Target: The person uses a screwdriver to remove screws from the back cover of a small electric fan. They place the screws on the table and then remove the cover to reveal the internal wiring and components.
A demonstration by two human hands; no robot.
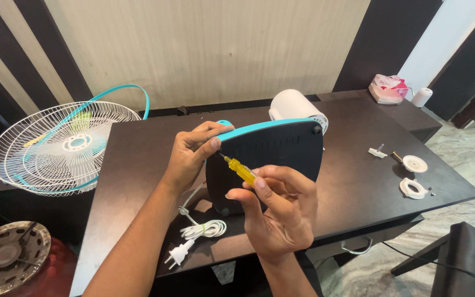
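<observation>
While the right hand (pixel 279 212) rises from the near edge of the counter (pixel 138 220), its grip is pinched on the yellow-handled screwdriver (pixel 241 170), thumb and fingers closed around the handle, wrist bent back toward the person. The screwdriver's long axis runs on a slant, handle low and to the right, dark shaft pointing up and left to the underside of the fan base (pixel 265 162). That base stands tipped on its edge near the middle of the counter, its dark flat underside facing the person and its teal rim (pixel 265 125) uppermost. The left hand (pixel 191 154) comes in along a straight forearm from the lower left, its grip closed over the base's upper left corner, thumb on the dark face.

Below the base a coiled white cord with a plug (pixel 193 239) lies close to the near edge. Bare counter opens to the right, as far as the small white plastic parts (pixel 413 176) near the right edge. Behind the base lies the white motor housing (pixel 295 107). Off the counter's left side rests a white wire fan grille (pixel 61 146) with a teal ring, and far back right sits a pink tissue pack (pixel 388 88).
</observation>
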